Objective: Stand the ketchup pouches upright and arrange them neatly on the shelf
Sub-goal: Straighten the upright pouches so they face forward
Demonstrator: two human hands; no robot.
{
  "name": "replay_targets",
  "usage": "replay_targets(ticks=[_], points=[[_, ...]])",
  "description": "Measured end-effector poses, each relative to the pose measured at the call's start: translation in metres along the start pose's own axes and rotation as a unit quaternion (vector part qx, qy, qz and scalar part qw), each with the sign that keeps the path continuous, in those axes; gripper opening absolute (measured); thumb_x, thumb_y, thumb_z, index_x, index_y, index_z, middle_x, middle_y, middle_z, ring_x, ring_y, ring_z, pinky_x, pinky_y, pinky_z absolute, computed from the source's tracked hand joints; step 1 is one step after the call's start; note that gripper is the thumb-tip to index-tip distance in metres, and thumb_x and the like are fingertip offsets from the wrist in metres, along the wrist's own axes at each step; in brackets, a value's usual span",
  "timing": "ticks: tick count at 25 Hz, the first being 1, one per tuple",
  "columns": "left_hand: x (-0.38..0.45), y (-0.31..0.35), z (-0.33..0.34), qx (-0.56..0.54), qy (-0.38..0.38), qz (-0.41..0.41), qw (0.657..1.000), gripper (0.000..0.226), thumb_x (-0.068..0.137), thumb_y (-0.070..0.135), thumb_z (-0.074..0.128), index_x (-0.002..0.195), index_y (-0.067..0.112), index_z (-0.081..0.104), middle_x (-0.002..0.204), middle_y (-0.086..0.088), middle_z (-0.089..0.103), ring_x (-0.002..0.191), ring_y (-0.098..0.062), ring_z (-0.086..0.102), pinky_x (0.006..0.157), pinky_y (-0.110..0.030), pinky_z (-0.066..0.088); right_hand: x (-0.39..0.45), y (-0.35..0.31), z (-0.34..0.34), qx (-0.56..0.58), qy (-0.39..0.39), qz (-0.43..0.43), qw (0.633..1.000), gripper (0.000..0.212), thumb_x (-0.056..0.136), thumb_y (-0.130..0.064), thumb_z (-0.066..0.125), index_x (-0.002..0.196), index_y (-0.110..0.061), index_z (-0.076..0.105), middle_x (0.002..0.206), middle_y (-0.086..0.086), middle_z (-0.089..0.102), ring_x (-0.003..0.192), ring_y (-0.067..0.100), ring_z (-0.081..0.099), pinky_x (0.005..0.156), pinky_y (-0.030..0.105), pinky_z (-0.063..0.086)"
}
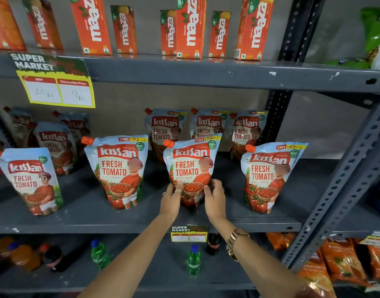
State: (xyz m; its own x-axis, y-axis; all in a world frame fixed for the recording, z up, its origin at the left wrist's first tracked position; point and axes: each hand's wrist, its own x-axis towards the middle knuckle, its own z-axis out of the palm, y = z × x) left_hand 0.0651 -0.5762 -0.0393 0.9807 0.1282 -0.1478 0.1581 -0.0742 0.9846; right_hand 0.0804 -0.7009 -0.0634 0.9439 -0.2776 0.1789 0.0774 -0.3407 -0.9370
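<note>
Several Kissan ketchup pouches stand upright on the grey middle shelf [141,220]. The centre front pouch [191,162] is held at its lower part from both sides: my left hand [171,200] grips its left edge and my right hand [214,198] its right edge. Other front pouches stand at the far left [32,179], left of centre [118,168] and at the right [268,175]. A back row of pouches [206,125] stands behind, with more at the back left [53,140].
Orange Maaza juice cartons [191,26] line the shelf above. A yellow price tag [58,82] hangs from that shelf's edge. Drink bottles [193,260] stand on the shelf below. A perforated grey upright [343,177] bounds the right side, with orange snack packets [343,261] beyond.
</note>
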Motion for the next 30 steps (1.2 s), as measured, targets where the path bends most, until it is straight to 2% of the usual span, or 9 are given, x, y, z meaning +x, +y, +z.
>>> replay_targets(ticks=[3,9,13,18,22,25,28,30], points=[[0.005,-0.004,-0.001,0.051,-0.015,0.001,0.999,0.051,0.096,0.043,0.034,0.144,0.024,0.033,0.149,-0.009,0.038,0.141,-0.026,0.028,0.116,-0.039,0.022,0.000,0.010,0.002,-0.003,-0.040,0.025,0.999,0.026,0.096,-0.024,0.043,0.117,-0.012,0.051,0.118,0.010,0.061,0.111,0.022,0.054,0.097,0.040,0.045],[-0.004,0.002,0.010,0.065,-0.054,0.007,0.996,0.050,0.098,0.042,0.030,0.145,0.026,0.030,0.152,-0.009,0.035,0.144,-0.025,0.020,0.118,-0.039,0.017,-0.003,0.015,-0.014,0.018,-0.018,0.026,0.999,0.020,0.093,-0.026,0.049,0.104,-0.010,0.055,0.107,0.011,0.065,0.102,0.024,0.057,0.085,0.033,0.044],[-0.006,0.001,0.023,0.058,-0.073,0.011,0.996,0.049,0.098,0.041,0.031,0.144,0.025,0.033,0.148,-0.005,0.041,0.141,-0.023,0.029,0.115,-0.036,0.023,-0.005,0.028,-0.030,-0.012,-0.004,0.006,1.000,0.017,0.091,-0.033,0.051,0.098,-0.018,0.053,0.102,0.009,0.066,0.102,0.027,0.057,0.090,0.042,0.047],[-0.002,-0.009,0.035,0.088,-0.084,0.002,0.993,0.055,0.089,0.058,0.038,0.139,0.034,0.037,0.145,-0.003,0.046,0.138,-0.028,0.035,0.116,-0.051,0.026,-0.008,0.028,-0.042,0.006,0.012,0.007,1.000,0.010,0.092,-0.026,0.052,0.098,-0.018,0.051,0.102,0.009,0.064,0.103,0.028,0.056,0.091,0.042,0.045],[-0.008,-0.005,0.036,0.076,-0.087,0.010,0.993,0.053,0.092,0.050,0.041,0.139,0.028,0.037,0.144,-0.005,0.047,0.136,-0.026,0.038,0.116,-0.045,0.029,-0.010,0.028,-0.043,0.015,0.016,0.009,1.000,0.017,0.091,-0.025,0.054,0.105,-0.016,0.052,0.106,0.007,0.062,0.105,0.026,0.056,0.093,0.039,0.045],[-0.010,-0.002,0.033,0.038,-0.059,0.026,0.997,0.051,0.094,0.040,0.046,0.140,0.020,0.038,0.140,-0.007,0.050,0.130,-0.023,0.045,0.107,-0.034,0.036,-0.017,0.023,-0.043,-0.012,0.097,-0.027,0.995,0.033,0.089,-0.022,0.056,0.118,-0.008,0.048,0.108,0.006,0.055,0.091,0.020,0.056,0.084,0.036,0.048],[-0.005,0.000,0.021,0.025,0.008,0.035,0.999,0.052,0.094,0.037,0.048,0.139,0.013,0.039,0.132,-0.008,0.054,0.126,-0.025,0.049,0.106,-0.036,0.038,-0.020,0.009,-0.043,-0.059,0.143,-0.097,0.983,0.023,0.090,-0.017,0.053,0.111,-0.007,0.047,0.094,0.006,0.050,0.071,0.017,0.050,0.066,0.033,0.046],[0.001,-0.003,0.008,0.029,0.051,0.051,0.997,0.044,0.094,0.035,0.048,0.131,0.010,0.047,0.115,-0.008,0.060,0.116,-0.029,0.055,0.103,-0.040,0.043,-0.023,-0.001,-0.037,-0.085,0.137,-0.153,0.975,0.021,0.090,-0.018,0.050,0.106,-0.004,0.049,0.093,0.002,0.048,0.068,0.012,0.046,0.060,0.022,0.041]])
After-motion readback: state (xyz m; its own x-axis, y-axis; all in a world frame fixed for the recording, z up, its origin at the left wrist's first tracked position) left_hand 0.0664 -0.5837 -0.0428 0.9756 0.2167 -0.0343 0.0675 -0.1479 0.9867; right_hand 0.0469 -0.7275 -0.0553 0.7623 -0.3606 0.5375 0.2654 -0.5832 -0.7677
